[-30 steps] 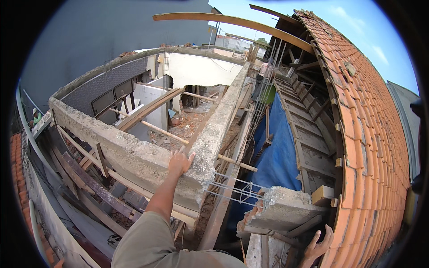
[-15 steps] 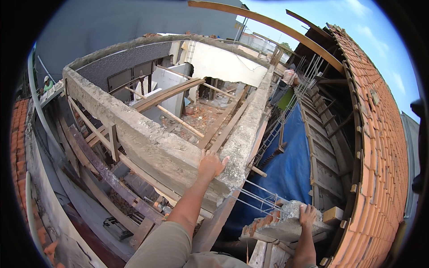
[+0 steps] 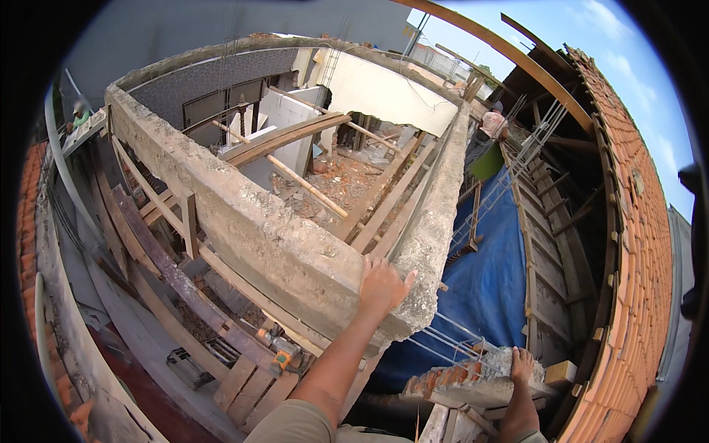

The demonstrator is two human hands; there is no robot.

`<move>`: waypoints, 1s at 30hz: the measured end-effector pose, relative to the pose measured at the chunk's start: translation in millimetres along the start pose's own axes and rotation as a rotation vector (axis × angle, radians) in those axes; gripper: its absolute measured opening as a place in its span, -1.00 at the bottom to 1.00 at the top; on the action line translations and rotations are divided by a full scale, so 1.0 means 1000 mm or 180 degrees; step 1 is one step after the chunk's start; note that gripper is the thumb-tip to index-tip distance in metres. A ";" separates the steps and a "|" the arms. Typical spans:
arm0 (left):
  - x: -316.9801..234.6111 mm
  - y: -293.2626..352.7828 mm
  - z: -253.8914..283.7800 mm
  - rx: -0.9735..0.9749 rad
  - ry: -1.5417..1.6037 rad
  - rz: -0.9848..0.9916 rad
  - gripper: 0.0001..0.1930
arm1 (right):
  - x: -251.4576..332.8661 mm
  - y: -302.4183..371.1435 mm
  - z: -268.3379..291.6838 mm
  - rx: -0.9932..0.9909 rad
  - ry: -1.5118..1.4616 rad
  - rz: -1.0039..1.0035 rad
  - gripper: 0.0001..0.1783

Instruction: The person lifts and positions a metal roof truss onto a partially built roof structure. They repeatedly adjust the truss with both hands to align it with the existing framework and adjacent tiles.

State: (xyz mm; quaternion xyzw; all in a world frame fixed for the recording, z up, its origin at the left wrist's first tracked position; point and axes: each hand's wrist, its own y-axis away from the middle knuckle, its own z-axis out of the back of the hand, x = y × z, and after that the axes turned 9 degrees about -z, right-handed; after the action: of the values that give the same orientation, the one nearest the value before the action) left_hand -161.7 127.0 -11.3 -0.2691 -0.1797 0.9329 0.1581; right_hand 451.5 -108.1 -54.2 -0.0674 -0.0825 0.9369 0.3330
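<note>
My left hand (image 3: 385, 283) rests palm down on the near corner of a rough concrete beam (image 3: 244, 199), its fingers spread over the top and the thumb out to the side. Lower right, my right hand (image 3: 522, 365) lies over the top of a broken concrete stub (image 3: 496, 369) with bricks along its side. Those fingers are stretched over the rough surface and grip no tool. Thin steel bars (image 3: 450, 334) run between the beam's broken end and the stub. Neither hand holds a loose thing.
An orange-and-grey power tool (image 3: 282, 360) lies on wooden boards (image 3: 247, 395) left of my arm. Planks and a bamboo pole (image 3: 310, 193) span a rubble-strewn room. Blue sheeting (image 3: 484, 273) hangs beside a tiled roof (image 3: 635, 280). Another person (image 3: 491, 127) works at the far right.
The view has shifted, so beam, stub and both hands appear farther right. Both hands stay on the same concrete. More of the power tool shows beside my left forearm.
</note>
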 end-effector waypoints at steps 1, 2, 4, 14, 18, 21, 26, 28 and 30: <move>0.000 0.000 0.000 0.0062 0.0054 0.0014 -0.03 | -0.001 0.000 -0.001 -0.0072 -0.0070 0.0220 -0.34; 0.001 -0.001 0.000 0.0115 0.0109 0.0034 -0.03 | -0.003 0.000 0.001 -0.0057 -0.0052 0.0201 -0.35; 0.002 -0.002 0.000 0.0118 0.0196 0.0066 -0.02 | -0.001 -0.002 0.006 -0.0023 0.0006 0.0076 -0.37; 0.002 -0.003 -0.001 0.0146 0.0114 0.0071 -0.02 | -0.008 -0.008 -0.002 -0.0219 -0.0283 0.0364 -0.42; 0.001 -0.003 -0.002 -0.0028 0.0122 0.0055 -0.06 | -0.005 -0.007 0.000 -0.0071 0.0095 0.0282 -0.46; 0.001 -0.003 -0.001 0.0072 0.0047 0.0021 -0.06 | -0.001 -0.003 0.004 -0.0206 0.0229 0.0538 -0.50; -0.001 -0.003 0.001 0.0166 -0.0050 0.0036 -0.03 | -0.001 0.006 0.006 -0.0301 0.0107 0.0783 -0.58; -0.002 -0.003 0.002 0.0213 -0.0113 -0.0002 -0.02 | 0.003 0.007 0.004 -0.0361 0.0321 0.0566 -0.69; -0.002 -0.002 0.002 0.0256 -0.0250 -0.0033 0.01 | 0.007 0.009 0.005 -0.0540 0.0046 0.0611 -0.66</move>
State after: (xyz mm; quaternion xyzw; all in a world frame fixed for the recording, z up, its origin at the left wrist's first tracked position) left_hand -160.5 127.6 -7.7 -0.2248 -0.1494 0.9484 0.1664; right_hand 440.2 -111.1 -51.5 -0.1097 -0.1522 0.9536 0.2355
